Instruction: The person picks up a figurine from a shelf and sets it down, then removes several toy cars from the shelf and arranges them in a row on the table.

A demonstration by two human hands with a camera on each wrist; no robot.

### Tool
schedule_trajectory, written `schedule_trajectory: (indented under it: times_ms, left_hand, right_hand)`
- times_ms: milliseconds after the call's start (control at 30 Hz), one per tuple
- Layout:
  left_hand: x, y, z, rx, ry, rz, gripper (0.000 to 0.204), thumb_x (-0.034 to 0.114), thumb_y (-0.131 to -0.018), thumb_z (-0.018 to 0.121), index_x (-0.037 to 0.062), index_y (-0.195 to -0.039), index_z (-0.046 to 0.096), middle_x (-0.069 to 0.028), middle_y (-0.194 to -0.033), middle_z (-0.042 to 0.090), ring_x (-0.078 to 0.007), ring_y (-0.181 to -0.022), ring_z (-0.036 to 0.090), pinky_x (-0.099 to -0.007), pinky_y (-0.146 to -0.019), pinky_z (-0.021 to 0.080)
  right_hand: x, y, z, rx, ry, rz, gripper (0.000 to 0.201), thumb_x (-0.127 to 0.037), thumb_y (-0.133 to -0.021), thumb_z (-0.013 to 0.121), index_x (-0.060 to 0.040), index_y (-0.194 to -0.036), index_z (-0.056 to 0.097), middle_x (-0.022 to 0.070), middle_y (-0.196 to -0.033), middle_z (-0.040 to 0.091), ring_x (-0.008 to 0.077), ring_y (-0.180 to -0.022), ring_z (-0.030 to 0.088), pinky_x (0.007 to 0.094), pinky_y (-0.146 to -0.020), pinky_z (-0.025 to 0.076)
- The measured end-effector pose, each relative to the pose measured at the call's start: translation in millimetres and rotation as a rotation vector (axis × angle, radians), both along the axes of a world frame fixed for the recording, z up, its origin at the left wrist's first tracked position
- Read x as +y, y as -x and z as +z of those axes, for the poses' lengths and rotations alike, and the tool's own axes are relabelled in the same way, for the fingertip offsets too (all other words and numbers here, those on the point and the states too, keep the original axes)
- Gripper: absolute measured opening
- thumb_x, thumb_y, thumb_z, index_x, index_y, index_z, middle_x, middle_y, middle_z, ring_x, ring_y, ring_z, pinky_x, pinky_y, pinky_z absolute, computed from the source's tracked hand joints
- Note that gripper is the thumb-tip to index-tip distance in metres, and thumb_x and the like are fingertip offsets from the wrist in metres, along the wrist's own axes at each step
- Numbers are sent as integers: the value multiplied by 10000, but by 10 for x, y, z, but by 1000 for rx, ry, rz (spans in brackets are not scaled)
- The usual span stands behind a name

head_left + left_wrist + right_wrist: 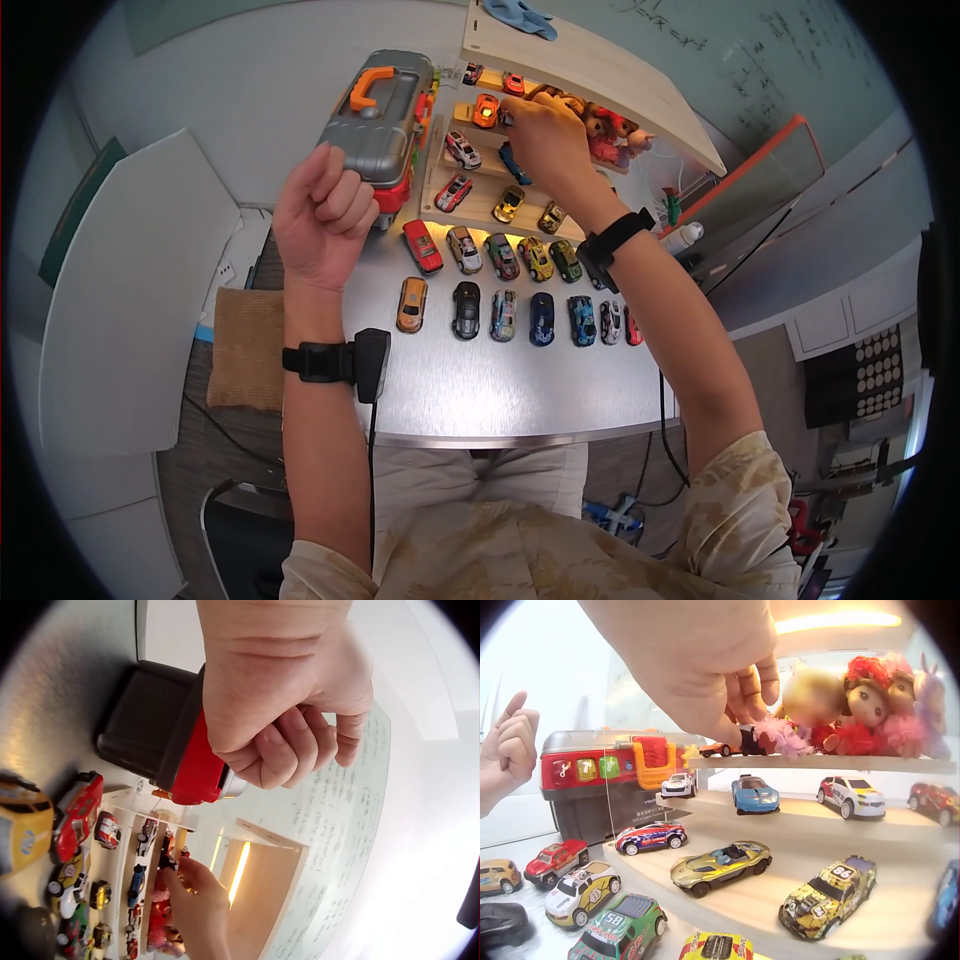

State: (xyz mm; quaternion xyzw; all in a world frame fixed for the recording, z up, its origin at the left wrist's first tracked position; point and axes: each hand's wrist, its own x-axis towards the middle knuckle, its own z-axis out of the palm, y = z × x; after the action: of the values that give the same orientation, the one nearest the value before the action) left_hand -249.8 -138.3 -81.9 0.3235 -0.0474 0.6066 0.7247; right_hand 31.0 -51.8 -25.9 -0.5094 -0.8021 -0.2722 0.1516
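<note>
My right hand reaches to the upper shelf and pinches a small black toy car with thumb and fingertips, its far side hidden by the hand. Beside it on that shelf sits an orange toy car. Several dolls sit just to the other side of the fingers. My left hand is raised in the air near the grey toolbox, fingers curled in and holding nothing. On the wooden steps below the right hand stand a blue toy car and a gold one.
Two rows of toy cars, among them a red one and a black one, stand on the metal table. A wooden top board overhangs the shelf. A blue cloth lies on that board.
</note>
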Motion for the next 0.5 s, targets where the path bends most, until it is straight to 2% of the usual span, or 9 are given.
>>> schedule_trajectory:
  times_ms: [167,267,367,467,500]
  left_hand:
    - [-8,-9,8,7,6,13,405,293,-1117,425,179,-733,367,71,-546,245,-77,-481,206,-269,-461,206]
    - [-11,-11,16,7,13,18,404,294,-1115,433,179,-733,367,71,-546,245,-78,-480,203,-269,-461,204]
    - [-14,-9,17,0,19,21,402,290,-1112,442,179,-733,366,71,-545,247,-78,-480,203,-269,-461,203]
    - [-24,-14,30,7,12,19,400,287,-1110,448,178,-734,365,70,-546,246,-79,-481,205,-271,-463,203]
    - [-30,-19,35,13,8,17,400,285,-1110,450,178,-734,365,70,-547,246,-79,-482,206,-271,-464,203]
  right_hand:
    - [-64,-62,104,-4,-22,-135,235,-182,-914,674,-154,-1139,737,142,-892,725,311,-816,722,430,-729,586]
    - [-430,-39,320,273,6,-124,188,-141,-876,719,-105,-1054,769,152,-815,742,259,-747,748,363,-677,590]
    - [-714,-296,277,745,174,101,242,-156,-946,727,-41,-1159,735,147,-931,768,226,-812,767,339,-721,611]
    - [-1290,-385,311,1411,604,231,270,-106,-983,704,29,-1216,680,120,-1066,754,197,-902,764,307,-812,618]
    - [-1494,-417,311,1451,645,229,259,-87,-992,687,39,-1218,669,112,-1097,741,195,-926,758,301,-840,614]
